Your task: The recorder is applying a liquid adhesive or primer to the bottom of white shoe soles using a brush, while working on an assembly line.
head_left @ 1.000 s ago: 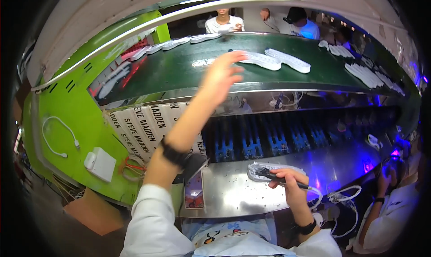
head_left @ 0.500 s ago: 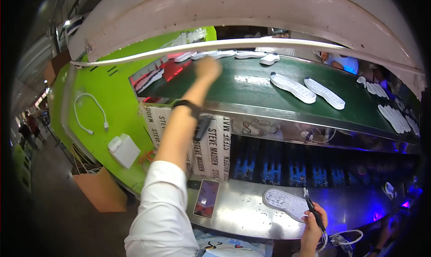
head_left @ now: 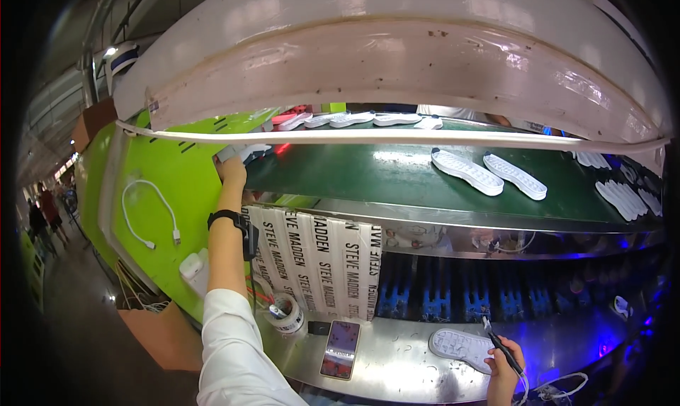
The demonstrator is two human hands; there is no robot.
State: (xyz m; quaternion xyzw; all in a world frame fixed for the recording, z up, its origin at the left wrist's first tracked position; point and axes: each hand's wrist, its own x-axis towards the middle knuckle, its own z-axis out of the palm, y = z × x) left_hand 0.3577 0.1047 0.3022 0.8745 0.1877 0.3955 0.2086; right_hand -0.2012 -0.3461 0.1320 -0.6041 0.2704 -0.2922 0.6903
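My left hand (head_left: 232, 171) reaches to the far left end of the green belt, right beside a white shoe sole (head_left: 253, 151) with a dark end. Its fingers are partly hidden, so whether it grips that sole cannot be told. Down at the lower right, my right hand (head_left: 504, 369) is closed around a black pen-shaped tool (head_left: 506, 354) with a metal tip and a pale cord. Next to that hand, a white sole (head_left: 459, 347) lies on the metal worktop (head_left: 404, 367). The tool's tip points up, above the sole's far edge.
The green conveyor belt (head_left: 354, 172) carries a pair of white soles (head_left: 467, 172) and several more along its back. A white tube (head_left: 397, 137) crosses in front. A phone (head_left: 341, 349) and a tape roll (head_left: 287, 321) lie near my left arm; a white cable (head_left: 127, 211) rests on the green panel.
My left hand has swung left and nearer, from over the belt's back to its left end. The view has tilted upward. My right hand still holds the tool beside the sole.
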